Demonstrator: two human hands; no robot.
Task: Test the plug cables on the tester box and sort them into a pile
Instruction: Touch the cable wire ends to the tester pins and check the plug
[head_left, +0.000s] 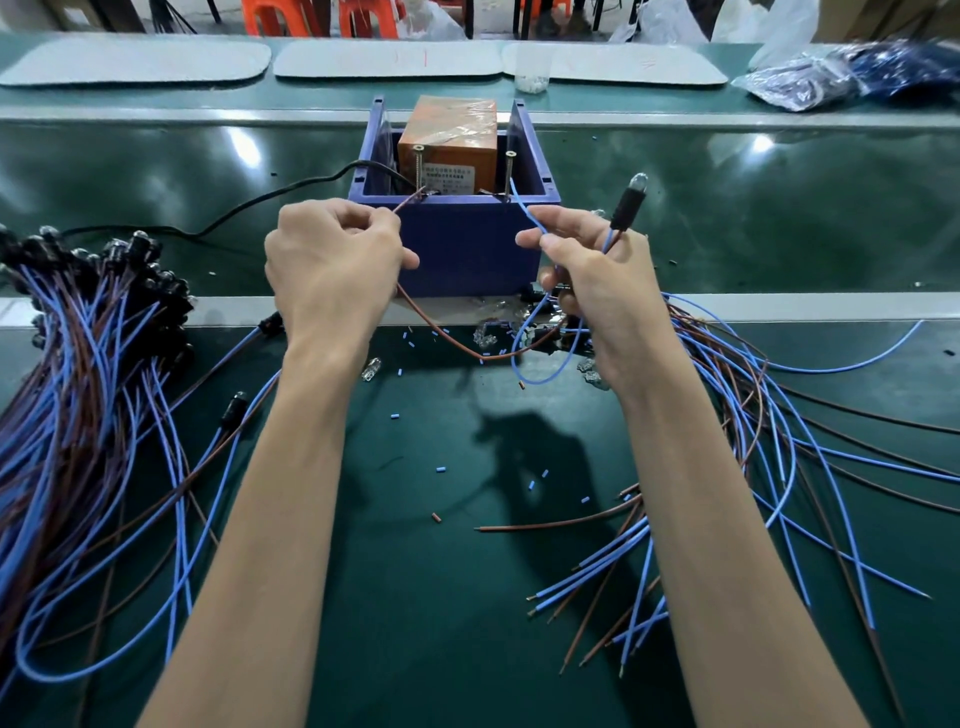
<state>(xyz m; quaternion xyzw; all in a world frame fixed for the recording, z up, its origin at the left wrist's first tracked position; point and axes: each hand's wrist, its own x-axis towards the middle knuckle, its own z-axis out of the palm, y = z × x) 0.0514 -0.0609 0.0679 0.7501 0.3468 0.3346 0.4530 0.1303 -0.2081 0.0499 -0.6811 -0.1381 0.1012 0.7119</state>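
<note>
Left hand (332, 260) is pinching brown wire (434, 330); right hand (592, 280) is gripping blue wire (525, 209); cable pile (88, 364) is lying left of box (467, 244).

Probably a factory assembly line: long green conveyor bench (156, 171), heaped blue-and-brown cables (88, 364), orange plastic stools (270, 18) behind.

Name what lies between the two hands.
Head view: the blue tester box shows between the left hand and right hand; a brown wire sags across beneath.
</note>
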